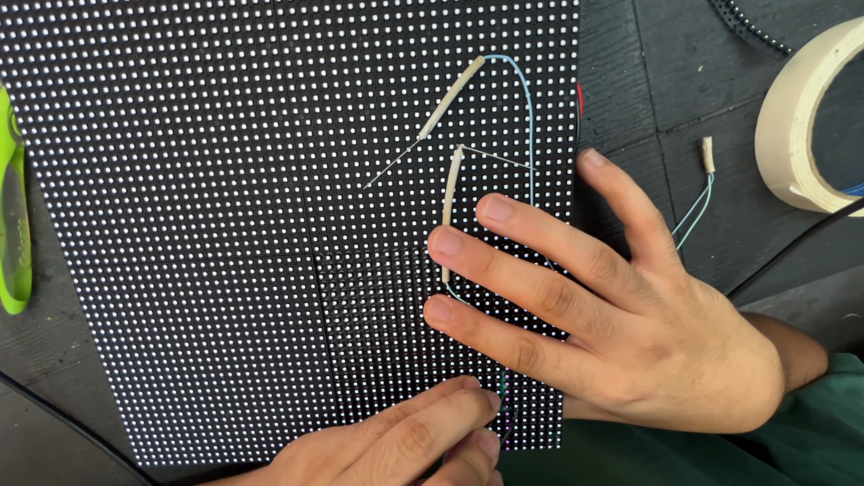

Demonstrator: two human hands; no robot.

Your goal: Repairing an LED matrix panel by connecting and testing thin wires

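Dark workbench [648, 72] | dotted panel [225, 225] | right hand [621, 315] spread flat on probe [450, 207] | left hand [405, 445] grip unclear

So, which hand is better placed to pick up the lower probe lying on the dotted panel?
Probably the right hand: its fingertips already rest beside the lower probe on the panel. The left hand sits at the bottom edge, farther away.

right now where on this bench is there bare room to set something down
Free: dark bench between the dotted panel and tape roll. Crowded: panel's right half, with two probes, right hand, left hand.
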